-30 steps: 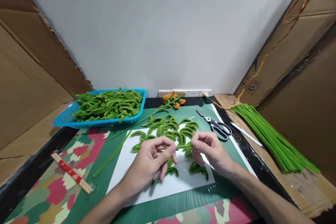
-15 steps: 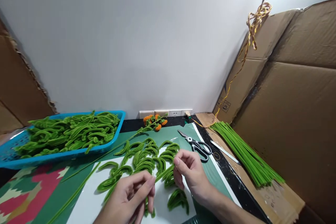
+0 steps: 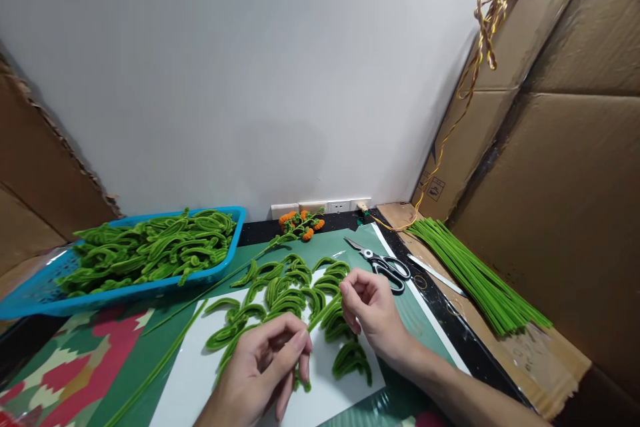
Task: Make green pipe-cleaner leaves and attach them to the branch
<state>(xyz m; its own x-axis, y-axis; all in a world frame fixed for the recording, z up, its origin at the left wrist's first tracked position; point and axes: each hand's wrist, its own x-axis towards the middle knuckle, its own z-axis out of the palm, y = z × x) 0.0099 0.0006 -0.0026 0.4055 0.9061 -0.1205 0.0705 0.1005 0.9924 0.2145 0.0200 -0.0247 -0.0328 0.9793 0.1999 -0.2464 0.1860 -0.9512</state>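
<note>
Between my two hands runs a green fuzzy stem [image 3: 325, 313], slanting up to the right over a white sheet [image 3: 187, 373]. My left hand [image 3: 273, 363] is pinched at its lower left end, thumb against forefinger. The upper right end sits in the curled fingers of my right hand [image 3: 363, 297]. Bent green fuzzy pieces [image 3: 287, 300] lie on the sheet behind and beside my hands. One curled green piece [image 3: 351, 359] rests below my right hand. Black-handled scissors [image 3: 383, 263] lie with blades parted, behind my right hand.
A blue basket [image 3: 160, 284] heaped with green pieces stands left. An orange-flowered stem [image 3: 305, 223] lies near the wall sockets [image 3: 339, 207]. Straight green stems [image 3: 480, 277] and a white strip [image 3: 436, 275] lie right, beside tall cardboard [image 3: 565, 167]. A coiled cord [image 3: 493, 10] hangs above.
The camera view has shifted, so the tabletop and both hands appear farther right. Both hands keep nearly the same grip on the green stem.
</note>
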